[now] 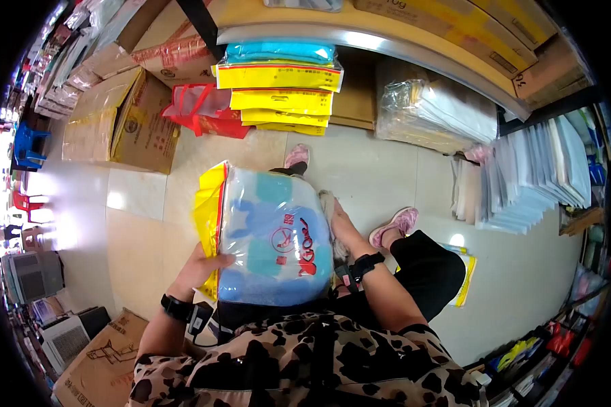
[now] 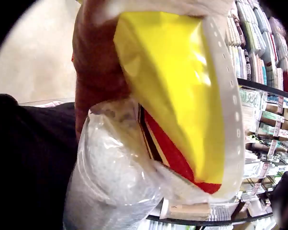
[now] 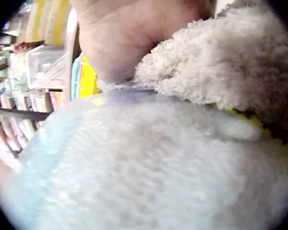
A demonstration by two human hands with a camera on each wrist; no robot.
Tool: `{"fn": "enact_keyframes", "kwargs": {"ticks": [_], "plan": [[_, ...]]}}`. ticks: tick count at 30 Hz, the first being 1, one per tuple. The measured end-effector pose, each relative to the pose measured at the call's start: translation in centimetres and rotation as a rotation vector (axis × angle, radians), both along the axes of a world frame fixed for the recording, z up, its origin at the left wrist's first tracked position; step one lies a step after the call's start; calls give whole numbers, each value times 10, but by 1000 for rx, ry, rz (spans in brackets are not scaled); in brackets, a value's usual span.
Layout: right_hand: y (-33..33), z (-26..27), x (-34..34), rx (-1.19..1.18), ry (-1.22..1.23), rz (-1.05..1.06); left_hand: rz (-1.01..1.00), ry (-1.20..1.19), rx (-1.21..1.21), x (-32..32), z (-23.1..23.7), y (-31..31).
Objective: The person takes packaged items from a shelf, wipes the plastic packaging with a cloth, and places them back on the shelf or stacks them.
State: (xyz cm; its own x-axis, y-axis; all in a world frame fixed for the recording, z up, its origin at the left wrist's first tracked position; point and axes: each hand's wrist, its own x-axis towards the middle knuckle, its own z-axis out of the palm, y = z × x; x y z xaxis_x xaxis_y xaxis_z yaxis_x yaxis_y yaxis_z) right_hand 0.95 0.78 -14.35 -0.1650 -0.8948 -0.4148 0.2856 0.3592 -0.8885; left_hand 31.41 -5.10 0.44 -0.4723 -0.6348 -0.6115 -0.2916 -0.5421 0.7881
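Note:
A clear plastic bag [image 1: 278, 227] with a folded blue and turquoise towel inside lies across the person's lap, red lettering on its front. My left hand [image 1: 198, 268] grips its yellow edge strip [image 1: 210, 224], thumb on the front. In the left wrist view the yellow flap [image 2: 177, 86] spreads out beside the left hand [image 2: 98, 62]. At the bag's right side, my right hand [image 1: 346, 227] holds a fluffy grey cloth [image 3: 220, 62] against the plastic. The right fingertips are hidden by the cloth in the right wrist view.
Similar yellow-edged packages [image 1: 282, 102] are stacked at the shelf ahead, beside a red bag [image 1: 207, 115] and a cardboard box [image 1: 122, 122]. Clear-wrapped packs [image 1: 529, 173] stand at the right. Another yellow package [image 1: 465, 275] lies on the floor by the person's leg.

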Motion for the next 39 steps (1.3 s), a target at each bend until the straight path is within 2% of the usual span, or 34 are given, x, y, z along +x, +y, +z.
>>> {"fn": "enact_keyframes", "kwargs": {"ticks": [3,4,7,10,13,14,17,18,20,23,25,26,29,30,33,34,37,38,39], "plan": [[9,12,-2,270,-369,-114,-44,-16,1,-14,14,-3],[12,-2,-3,260,-379,-123,-46,-7,-2,-15,15,-4],[25,-29,1,183,-32,-109,-28,18,-27,-20,15,-2],[48,-39,6,202,-17,-138,-3,30,-41,-20,11,3],[71,-35,2,646,-431,95,37,36,-18,-15,4,6],[77,-34,2,584,-501,85,41,25,-16,-10,1,6],[100,-105,-18,451,-662,17,130,-19,1,-4,3,2],[93,-65,-30,501,-702,-47,174,-35,6,-3,4,-1],[87,-58,-53,255,-834,-168,295,61,-59,-4,0,-6],[67,-2,-81,152,-982,-216,406,133,-93,-4,-17,-14],[62,-2,-78,130,-864,-164,496,226,-138,-21,-16,-8],[59,-2,-75,123,-805,-139,486,200,-125,-20,-20,-7],[63,11,-38,50,-305,-136,434,139,-83,-7,-36,-7],[66,2,-38,40,-428,-160,406,130,-65,-2,-35,-7],[78,-19,-47,-3,-508,-386,375,103,-60,4,-31,-4],[82,-14,-53,4,-793,-471,368,101,-71,3,-29,-5],[81,19,-75,-158,-884,-454,345,157,-24,-4,-22,-7],[83,36,-86,-240,-1061,-299,350,185,-17,-12,-19,-7],[87,39,-96,-292,-1120,-236,360,215,-11,-23,-16,-6]]}}
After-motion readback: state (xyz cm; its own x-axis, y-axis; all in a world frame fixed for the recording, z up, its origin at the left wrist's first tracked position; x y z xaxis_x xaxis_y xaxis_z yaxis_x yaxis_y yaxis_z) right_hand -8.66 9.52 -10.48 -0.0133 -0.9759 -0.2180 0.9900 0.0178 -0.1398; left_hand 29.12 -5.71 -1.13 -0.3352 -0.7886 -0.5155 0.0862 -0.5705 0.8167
